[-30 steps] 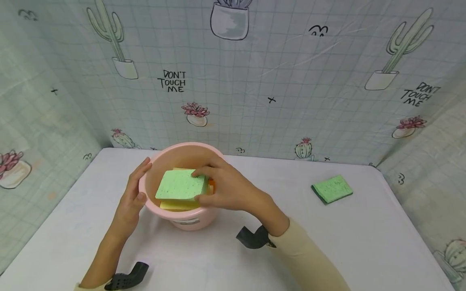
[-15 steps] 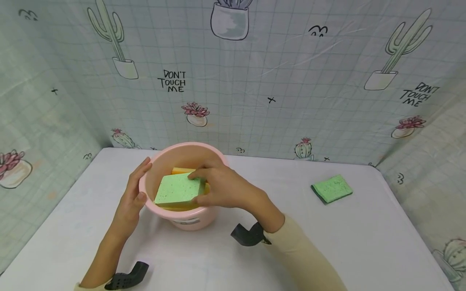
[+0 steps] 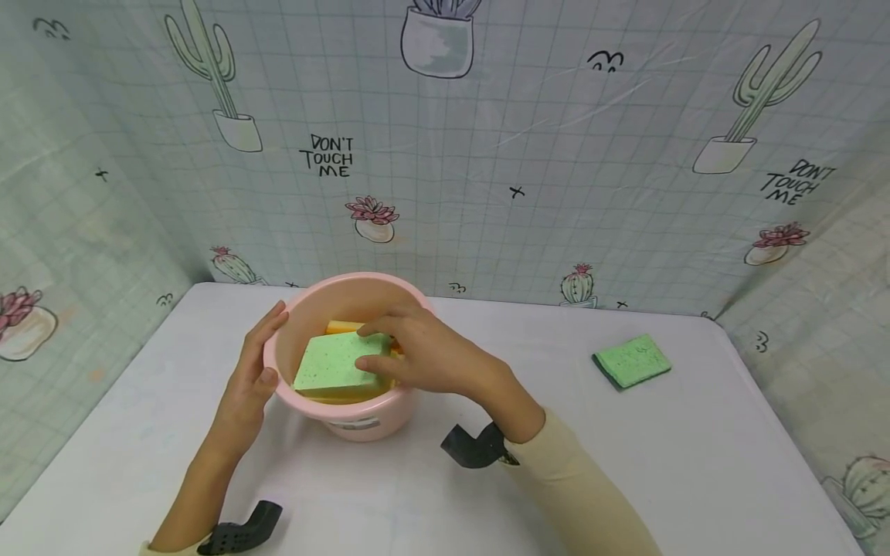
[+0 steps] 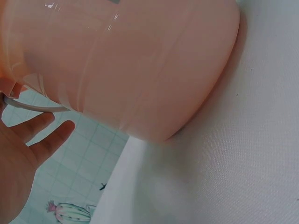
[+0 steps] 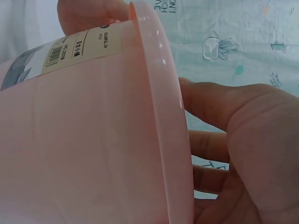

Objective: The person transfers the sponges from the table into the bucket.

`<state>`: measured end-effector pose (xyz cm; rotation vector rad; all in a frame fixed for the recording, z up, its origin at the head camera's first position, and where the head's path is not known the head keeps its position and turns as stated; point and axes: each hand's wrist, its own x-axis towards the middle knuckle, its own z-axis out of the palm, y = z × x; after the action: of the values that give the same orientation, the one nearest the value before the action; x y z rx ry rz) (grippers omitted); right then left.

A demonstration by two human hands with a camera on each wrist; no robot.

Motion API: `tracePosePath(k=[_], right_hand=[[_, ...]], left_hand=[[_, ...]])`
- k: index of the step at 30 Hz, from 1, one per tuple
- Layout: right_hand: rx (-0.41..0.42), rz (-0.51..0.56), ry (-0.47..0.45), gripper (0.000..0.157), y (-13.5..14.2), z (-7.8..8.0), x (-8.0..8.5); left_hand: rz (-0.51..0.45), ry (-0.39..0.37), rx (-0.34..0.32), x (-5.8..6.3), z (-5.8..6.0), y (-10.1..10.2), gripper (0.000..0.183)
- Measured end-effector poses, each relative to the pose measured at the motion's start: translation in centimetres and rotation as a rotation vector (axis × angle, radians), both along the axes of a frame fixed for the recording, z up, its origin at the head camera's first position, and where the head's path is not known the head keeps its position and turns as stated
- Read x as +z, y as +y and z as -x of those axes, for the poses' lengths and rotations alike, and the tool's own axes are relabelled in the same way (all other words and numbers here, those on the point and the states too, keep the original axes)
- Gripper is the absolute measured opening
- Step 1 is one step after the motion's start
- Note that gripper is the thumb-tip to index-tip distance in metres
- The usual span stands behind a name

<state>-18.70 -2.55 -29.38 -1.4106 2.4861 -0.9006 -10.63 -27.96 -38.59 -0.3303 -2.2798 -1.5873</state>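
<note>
A pink plastic bucket (image 3: 361, 425) stands on the white table, with a light green sponge (image 3: 334, 367) inside it. Under and behind that sponge show parts of yellow items (image 3: 343, 327), their kind mostly hidden. My left hand (image 3: 249, 378) rests against the bucket's left side, fingers extended along the rim; in the left wrist view its fingers (image 4: 53, 140) stretch out near the bucket's grey handle (image 4: 39, 108). My right hand (image 3: 431, 351) reaches over the right rim, thumb and forefinger apart above the green sponge's top, not pinching it. The right wrist view hides its fingertips behind the rim.
Another green sponge with a dark underside (image 3: 633, 361) lies on the white table (image 3: 514, 494), to the right. A cactus-printed cloth (image 3: 459, 154) hangs behind the table and along its sides. A paper label (image 5: 70, 53) is stuck on the bucket.
The green sponge has sunk a little lower and leftward into the bucket with my right hand. My right thumb has come off its near edge and now lies over its top. The left hand stays.
</note>
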Motion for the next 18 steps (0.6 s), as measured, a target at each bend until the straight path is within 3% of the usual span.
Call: tracePosePath(k=[9, 18], right_hand=[[-0.041, -0.005, -0.032, 0.039, 0.5, 0.1, 0.4], [-0.104, 0.134, -0.037, 0.030, 2.3, 0.2, 0.4]], left_hand=[[0.010, 0.001, -0.009, -0.3, 0.1, -0.3, 0.057], [0.013, 0.010, -0.003, -0.2, 0.1, -0.2, 0.057]])
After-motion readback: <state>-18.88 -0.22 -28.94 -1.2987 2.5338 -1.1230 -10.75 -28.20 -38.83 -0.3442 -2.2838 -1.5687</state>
